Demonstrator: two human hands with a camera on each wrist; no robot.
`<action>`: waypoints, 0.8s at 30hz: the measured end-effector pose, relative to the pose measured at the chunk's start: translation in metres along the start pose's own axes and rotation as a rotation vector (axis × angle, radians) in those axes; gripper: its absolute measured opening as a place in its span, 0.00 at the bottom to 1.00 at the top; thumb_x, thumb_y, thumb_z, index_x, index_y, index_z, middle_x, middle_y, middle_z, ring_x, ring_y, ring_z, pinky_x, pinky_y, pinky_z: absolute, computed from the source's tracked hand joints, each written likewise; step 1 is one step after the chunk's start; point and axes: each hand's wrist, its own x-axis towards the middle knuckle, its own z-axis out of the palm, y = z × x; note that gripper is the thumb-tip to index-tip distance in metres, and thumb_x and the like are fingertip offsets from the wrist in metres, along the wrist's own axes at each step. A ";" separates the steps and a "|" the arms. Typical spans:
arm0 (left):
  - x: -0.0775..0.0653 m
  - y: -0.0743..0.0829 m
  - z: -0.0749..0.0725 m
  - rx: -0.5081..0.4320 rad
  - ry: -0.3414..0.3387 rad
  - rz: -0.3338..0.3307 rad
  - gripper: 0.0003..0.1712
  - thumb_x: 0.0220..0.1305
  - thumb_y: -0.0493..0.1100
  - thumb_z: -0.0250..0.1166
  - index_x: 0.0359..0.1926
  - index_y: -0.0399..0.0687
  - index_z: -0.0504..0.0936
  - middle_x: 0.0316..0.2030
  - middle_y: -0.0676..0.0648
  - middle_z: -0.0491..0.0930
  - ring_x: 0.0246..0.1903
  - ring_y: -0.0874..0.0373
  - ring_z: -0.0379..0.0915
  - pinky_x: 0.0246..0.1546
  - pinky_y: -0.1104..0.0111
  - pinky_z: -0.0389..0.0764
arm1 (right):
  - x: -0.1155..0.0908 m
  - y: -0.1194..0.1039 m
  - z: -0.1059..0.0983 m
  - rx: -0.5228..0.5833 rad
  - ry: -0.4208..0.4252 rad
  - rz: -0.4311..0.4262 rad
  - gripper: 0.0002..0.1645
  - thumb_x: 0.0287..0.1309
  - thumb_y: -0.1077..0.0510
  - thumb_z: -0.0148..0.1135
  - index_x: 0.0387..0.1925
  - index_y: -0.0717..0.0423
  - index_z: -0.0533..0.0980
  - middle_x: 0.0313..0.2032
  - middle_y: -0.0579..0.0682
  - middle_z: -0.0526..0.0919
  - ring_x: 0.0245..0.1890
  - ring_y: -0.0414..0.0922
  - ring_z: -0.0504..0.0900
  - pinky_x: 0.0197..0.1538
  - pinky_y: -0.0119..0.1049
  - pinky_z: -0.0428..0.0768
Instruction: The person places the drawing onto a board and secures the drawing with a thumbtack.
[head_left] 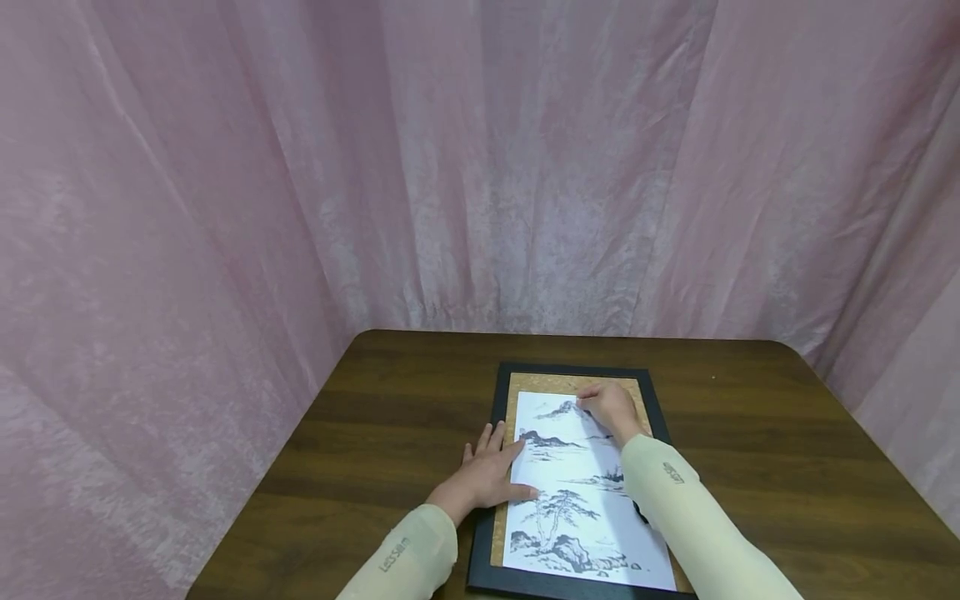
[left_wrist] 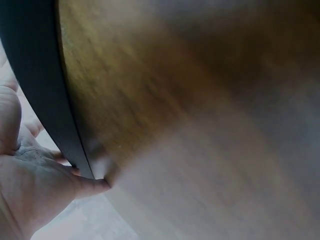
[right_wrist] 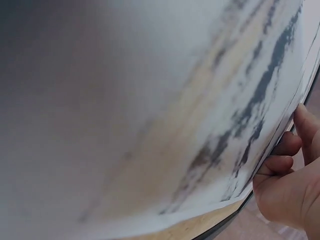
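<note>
A white sheet of paper (head_left: 558,475) printed with an ink landscape of mountains, trees and rocks lies on a cork board (head_left: 547,382) in a black frame (head_left: 573,368). My left hand (head_left: 483,477) spreads over the frame's left side, with its thumb and index fingertip resting on the paper's left edge. In the left wrist view, that hand (left_wrist: 40,175) reaches across the black frame's side. At the paper's top right, my right hand (head_left: 611,408) has its fingers bent and pinches at the edge. In the right wrist view, the curled fingers (right_wrist: 282,155) meet the printed paper's border.
The framed board lies on a dark brown wooden table (head_left: 375,433) with rounded far corners. Pink velvet curtains (head_left: 480,167) hang behind and at both sides of the table. Pale sleeves (head_left: 690,500) cover both forearms, the right one crossing over the frame's right side.
</note>
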 end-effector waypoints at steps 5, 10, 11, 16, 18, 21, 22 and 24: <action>0.000 -0.001 0.001 -0.001 0.000 0.003 0.52 0.45 0.76 0.54 0.69 0.59 0.55 0.70 0.43 0.34 0.67 0.46 0.24 0.58 0.40 0.38 | -0.001 0.000 0.000 0.006 -0.020 0.009 0.10 0.55 0.53 0.61 0.39 0.49 0.82 0.46 0.51 0.79 0.51 0.53 0.71 0.55 0.52 0.63; 0.000 -0.001 0.001 -0.002 0.001 0.001 0.52 0.45 0.76 0.55 0.68 0.59 0.55 0.70 0.43 0.34 0.67 0.46 0.24 0.58 0.40 0.38 | 0.000 0.002 0.001 0.025 -0.020 0.014 0.11 0.57 0.55 0.59 0.40 0.50 0.82 0.47 0.52 0.78 0.52 0.53 0.71 0.55 0.53 0.62; 0.000 -0.001 0.001 -0.003 0.002 -0.002 0.52 0.45 0.76 0.55 0.68 0.59 0.55 0.70 0.43 0.34 0.67 0.46 0.24 0.58 0.40 0.38 | 0.000 0.003 0.002 0.032 -0.019 0.022 0.10 0.57 0.56 0.59 0.40 0.50 0.82 0.48 0.51 0.78 0.52 0.53 0.70 0.55 0.52 0.62; -0.001 0.001 0.002 -0.007 0.003 -0.013 0.53 0.43 0.76 0.55 0.68 0.59 0.56 0.70 0.43 0.35 0.67 0.45 0.25 0.58 0.40 0.38 | -0.003 0.003 0.002 0.053 0.008 0.033 0.10 0.56 0.57 0.60 0.40 0.50 0.81 0.46 0.52 0.78 0.48 0.52 0.71 0.53 0.52 0.62; -0.001 0.001 0.002 -0.004 0.004 -0.011 0.53 0.43 0.76 0.55 0.68 0.59 0.56 0.70 0.43 0.35 0.67 0.45 0.25 0.58 0.40 0.38 | -0.004 0.002 0.001 0.058 0.021 0.037 0.09 0.54 0.57 0.62 0.38 0.51 0.81 0.43 0.51 0.79 0.45 0.51 0.72 0.51 0.50 0.63; 0.000 0.000 0.001 0.009 0.008 -0.007 0.53 0.44 0.77 0.55 0.68 0.59 0.56 0.70 0.43 0.35 0.67 0.45 0.26 0.58 0.40 0.39 | -0.003 0.000 0.001 0.061 0.029 0.050 0.07 0.53 0.57 0.63 0.36 0.51 0.81 0.38 0.50 0.79 0.40 0.49 0.72 0.48 0.48 0.64; 0.001 0.000 0.001 0.013 0.008 -0.005 0.53 0.44 0.77 0.55 0.68 0.59 0.56 0.70 0.43 0.35 0.67 0.45 0.25 0.58 0.40 0.39 | -0.003 -0.001 0.000 0.060 0.028 0.051 0.07 0.53 0.57 0.63 0.35 0.52 0.81 0.37 0.50 0.79 0.39 0.49 0.71 0.47 0.48 0.64; 0.001 0.000 0.001 0.018 0.009 -0.006 0.53 0.44 0.77 0.55 0.68 0.59 0.56 0.70 0.43 0.35 0.67 0.45 0.25 0.58 0.40 0.39 | -0.003 -0.001 0.000 0.063 0.023 0.061 0.07 0.53 0.57 0.63 0.35 0.52 0.81 0.37 0.50 0.79 0.39 0.49 0.71 0.48 0.48 0.64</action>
